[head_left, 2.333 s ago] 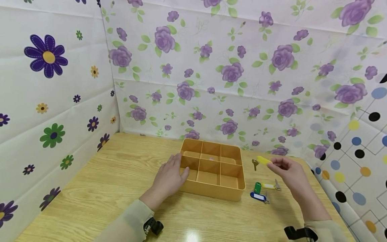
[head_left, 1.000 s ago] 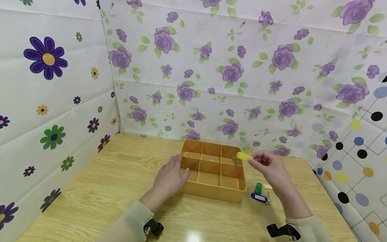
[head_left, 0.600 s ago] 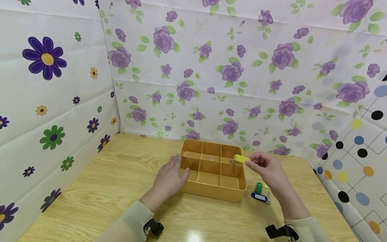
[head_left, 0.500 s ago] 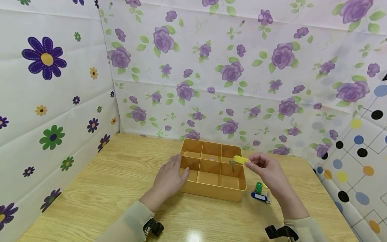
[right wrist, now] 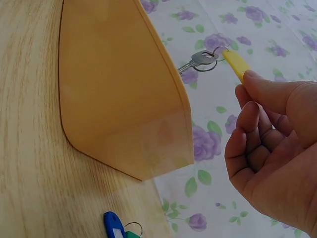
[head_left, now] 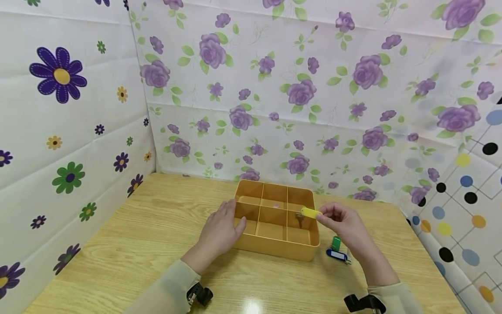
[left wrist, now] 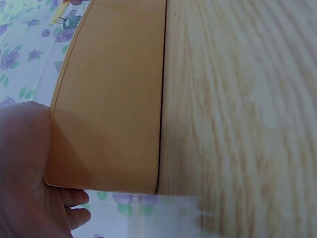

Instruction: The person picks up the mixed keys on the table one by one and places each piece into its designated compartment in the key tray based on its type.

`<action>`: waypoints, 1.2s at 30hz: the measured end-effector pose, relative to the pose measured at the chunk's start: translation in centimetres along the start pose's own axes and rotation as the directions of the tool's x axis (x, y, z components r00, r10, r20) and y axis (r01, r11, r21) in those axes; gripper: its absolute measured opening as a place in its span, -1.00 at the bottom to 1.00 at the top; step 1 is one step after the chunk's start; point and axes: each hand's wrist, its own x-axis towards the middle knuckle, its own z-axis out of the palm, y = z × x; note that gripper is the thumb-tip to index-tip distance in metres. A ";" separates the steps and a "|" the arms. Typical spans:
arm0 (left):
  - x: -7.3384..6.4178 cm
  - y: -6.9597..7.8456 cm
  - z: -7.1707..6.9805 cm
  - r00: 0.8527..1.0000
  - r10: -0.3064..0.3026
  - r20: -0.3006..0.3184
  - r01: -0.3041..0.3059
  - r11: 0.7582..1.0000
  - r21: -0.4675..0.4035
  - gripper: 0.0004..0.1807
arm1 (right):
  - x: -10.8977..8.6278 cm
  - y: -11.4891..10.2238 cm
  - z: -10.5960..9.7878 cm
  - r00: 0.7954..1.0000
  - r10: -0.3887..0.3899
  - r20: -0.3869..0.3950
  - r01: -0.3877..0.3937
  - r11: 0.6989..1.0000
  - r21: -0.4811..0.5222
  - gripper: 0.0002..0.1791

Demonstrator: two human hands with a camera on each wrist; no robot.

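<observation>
A brown-orange plastic organizer box (head_left: 274, 249), split into six compartments, stands on the table. My left hand (head_left: 221, 229) holds its left end, fingers along the outside and thumb over the front-left compartment; in the left wrist view the thumb reaches across the rim. My right hand (head_left: 345, 224) pinches a yellow key tag (head_left: 311, 212) between thumb and fingers. From the tag's ring hangs a key (head_left: 300, 221), above the front-right compartment. The right wrist view shows the key (right wrist: 202, 58) partly hidden behind the box wall.
Right of the box lie a green key tag (head_left: 336, 243) and a blue key tag (head_left: 338, 256) with a white label and ring. A small pale speck (head_left: 276, 206) shows in the back-middle compartment. Flowered cloth (head_left: 251, 87) backs the wooden table (head_left: 157, 218).
My right hand has carried the yellow tag and key leftward from beside the box to above its front-right compartment, lowering slightly. The left hand has stayed in place.
</observation>
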 end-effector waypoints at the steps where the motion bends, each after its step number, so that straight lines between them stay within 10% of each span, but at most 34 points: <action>1: 0.0 0.0 0.0 1.000 -0.001 0.001 0.001 1.000 0.000 -0.12 | 0.0 0.0 0.0 1.000 0.001 0.000 -0.001 1.000 0.000 -0.63; 36: 0.0 0.2 -0.1 1.000 0.000 0.000 0.000 1.000 -0.002 -0.13 | -0.1 1.6 -0.4 0.999 -0.008 0.039 0.013 0.993 -0.118 -0.54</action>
